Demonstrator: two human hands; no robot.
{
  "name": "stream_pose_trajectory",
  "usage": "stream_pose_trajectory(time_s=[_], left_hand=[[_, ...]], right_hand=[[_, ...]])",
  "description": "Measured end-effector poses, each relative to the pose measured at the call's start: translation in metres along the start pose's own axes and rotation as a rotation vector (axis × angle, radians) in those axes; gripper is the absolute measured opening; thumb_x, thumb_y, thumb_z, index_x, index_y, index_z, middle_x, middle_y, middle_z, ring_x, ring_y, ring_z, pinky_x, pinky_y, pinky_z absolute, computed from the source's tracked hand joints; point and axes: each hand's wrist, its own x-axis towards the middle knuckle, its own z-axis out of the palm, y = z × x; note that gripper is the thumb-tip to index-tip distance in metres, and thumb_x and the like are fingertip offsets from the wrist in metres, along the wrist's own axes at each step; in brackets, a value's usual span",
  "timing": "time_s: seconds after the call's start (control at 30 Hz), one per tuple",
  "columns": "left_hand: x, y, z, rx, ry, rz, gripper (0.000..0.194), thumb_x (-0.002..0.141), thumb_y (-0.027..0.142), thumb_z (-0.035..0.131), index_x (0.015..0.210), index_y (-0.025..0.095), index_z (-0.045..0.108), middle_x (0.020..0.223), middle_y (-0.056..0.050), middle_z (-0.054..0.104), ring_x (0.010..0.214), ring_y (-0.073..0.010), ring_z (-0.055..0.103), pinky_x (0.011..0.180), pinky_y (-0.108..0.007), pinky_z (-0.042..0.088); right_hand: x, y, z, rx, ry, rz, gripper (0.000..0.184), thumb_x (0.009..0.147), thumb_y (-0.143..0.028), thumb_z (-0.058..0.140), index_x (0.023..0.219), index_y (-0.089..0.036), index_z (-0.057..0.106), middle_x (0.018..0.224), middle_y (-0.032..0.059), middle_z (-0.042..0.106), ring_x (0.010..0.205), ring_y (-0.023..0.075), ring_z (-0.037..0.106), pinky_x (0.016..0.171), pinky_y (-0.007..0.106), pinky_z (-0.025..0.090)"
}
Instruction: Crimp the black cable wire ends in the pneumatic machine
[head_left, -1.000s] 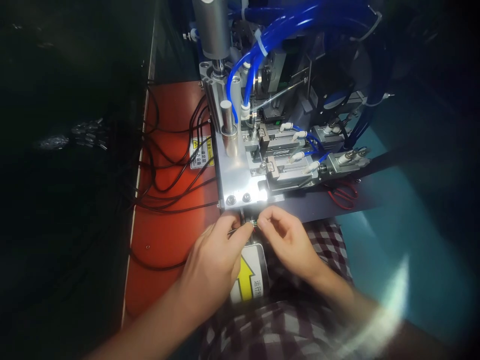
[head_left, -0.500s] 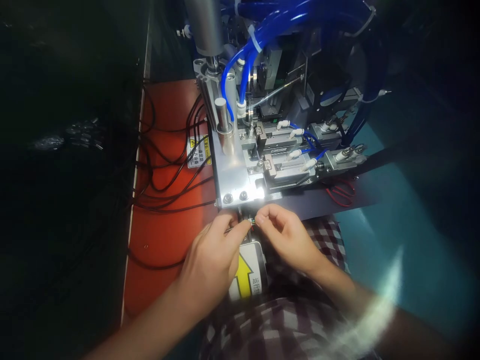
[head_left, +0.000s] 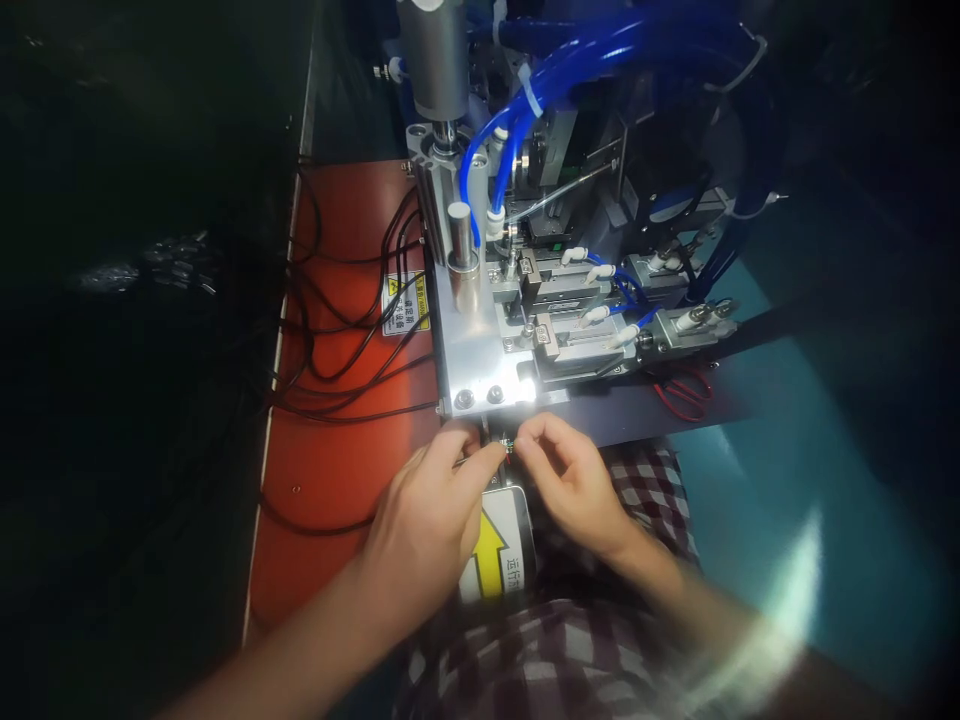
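My left hand [head_left: 431,510] is closed in a pinch, thumb against fingers, on a tiny part with thin coloured wires [head_left: 508,446]. Bits of white, green and red show on it; it is too small to make out its exact kind. My right hand [head_left: 568,480] faces it from the right, thumb and forefinger pinched together at the coloured wire ends. Both hands sit just in front of a shiny metal plate [head_left: 480,350] at the machine's near edge. Below the fingers lies a white label plate with a yellow arrow [head_left: 489,555].
Behind the plate stand pneumatic cylinders [head_left: 585,340] and a bundle of blue air hoses [head_left: 600,45]. Black cables [head_left: 352,320] run across an orange-red panel [head_left: 330,460] on the left. Red wires [head_left: 682,395] hang at right, and checkered cloth [head_left: 570,650] covers my lap.
The camera view has shifted slightly, so the machine appears a little further right. My right fingertips are still at the small part, and both hands keep nearly the same pose.
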Motion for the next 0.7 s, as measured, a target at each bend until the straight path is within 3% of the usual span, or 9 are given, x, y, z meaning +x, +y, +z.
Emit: stream_pose_trajectory(time_s=[0.23, 0.7], left_hand=[[0.000, 0.001, 0.000, 0.005, 0.012, -0.001, 0.033, 0.083, 0.000, 0.044, 0.101, 0.008, 0.070, 0.084, -0.012, 0.059, 0.073, -0.0191, 0.063, 0.059, -0.029, 0.057], [-0.001, 0.001, 0.001, 0.023, 0.024, 0.001, 0.031, 0.084, 0.002, 0.044, 0.101, 0.009, 0.069, 0.085, -0.011, 0.058, 0.072, -0.0176, 0.062, 0.059, -0.027, 0.055]], right_hand=[[-0.003, -0.004, -0.004, 0.103, -0.039, 0.132, 0.019, 0.093, -0.030, 0.049, 0.080, -0.018, 0.056, 0.072, -0.0003, 0.052, 0.067, 0.0138, 0.047, 0.063, 0.027, 0.040], [-0.001, -0.012, -0.001, 0.087, 0.046, 0.136, 0.010, 0.084, -0.023, 0.057, 0.075, -0.018, 0.056, 0.067, -0.0010, 0.052, 0.061, 0.0126, 0.047, 0.053, 0.024, 0.037]])
